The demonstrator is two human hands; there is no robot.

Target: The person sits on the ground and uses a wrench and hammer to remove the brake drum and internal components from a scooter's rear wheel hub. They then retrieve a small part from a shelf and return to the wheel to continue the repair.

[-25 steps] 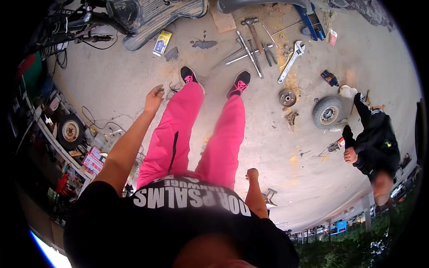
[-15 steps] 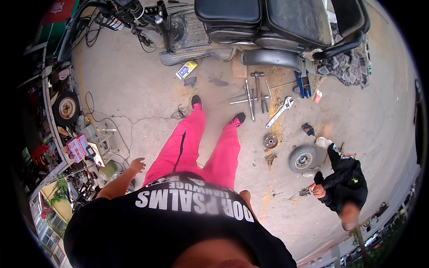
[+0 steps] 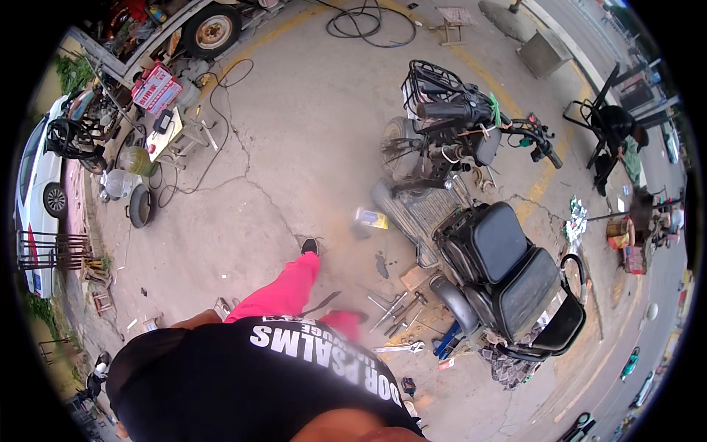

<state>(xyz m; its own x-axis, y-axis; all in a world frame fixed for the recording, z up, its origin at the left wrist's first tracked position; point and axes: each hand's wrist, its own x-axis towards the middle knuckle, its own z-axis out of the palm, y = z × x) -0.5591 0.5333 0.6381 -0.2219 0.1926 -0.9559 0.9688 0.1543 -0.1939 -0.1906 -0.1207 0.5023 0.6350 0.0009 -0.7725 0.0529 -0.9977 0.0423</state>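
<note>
A strip of bare skin of my left arm shows past the black sleeve; its fingers cannot be made out, and no held thing is visible. My right hand is out of view. Ahead on the right stands a black electric tricycle with padded seats, a handlebar and a front wire basket. Beside its rear fender lie a cross-shaped lug wrench, a hammer, a large adjustable wrench and a blue jack. A yellow and white box rests near the footboard.
At the left are a small table, a red and white carton and a black basin. A trailer wheel stands at the upper left. Coiled black hose lies at the back. A white car is parked far left.
My view has swung left, so the tricycle now sits farther right. My left hand, open before, is no longer clearly seen. The co-worker and loose wheel have left the view; one leg steps forward.
</note>
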